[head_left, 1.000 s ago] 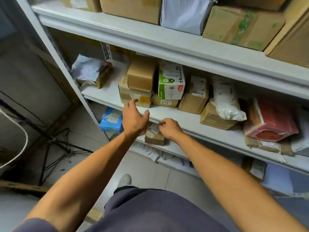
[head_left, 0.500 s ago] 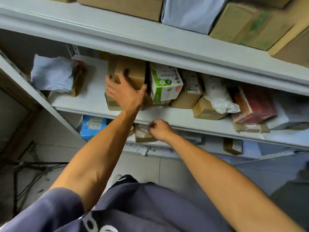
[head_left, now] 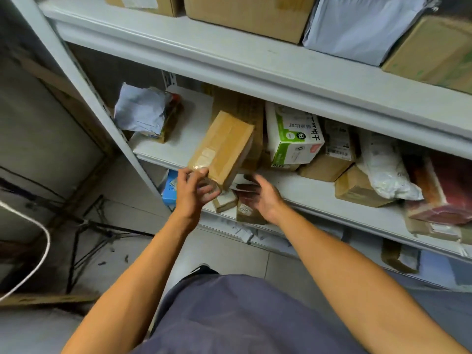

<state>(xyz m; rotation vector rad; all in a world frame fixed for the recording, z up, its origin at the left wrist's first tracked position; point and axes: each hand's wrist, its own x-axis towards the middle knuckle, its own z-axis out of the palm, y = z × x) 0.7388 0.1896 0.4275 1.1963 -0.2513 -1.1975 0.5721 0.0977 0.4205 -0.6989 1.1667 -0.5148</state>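
Head view: left hand (head_left: 192,192) grips tilted brown parcel (head_left: 221,146) at shelf edge (head_left: 163,159); right hand (head_left: 260,195) spread loose, holding nothing.

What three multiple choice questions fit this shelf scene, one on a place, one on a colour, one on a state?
1. Where does the green-and-white carton stand?
A. on the floor
B. on the middle shelf, right of the tilted brown box
C. on the top shelf

2. What colour is the parcel at the middle shelf's far right end?
A. red
B. blue
C. green

3. What is the left hand doing?
A. lying flat on the floor
B. hanging idle
C. gripping the brown box's lower end

Answers:
1 B: it sits among the parcels just right of that box.
2 A: its wrapping shows red.
3 C: its fingers curl round the box's low corner, while the right hand is open beside it.
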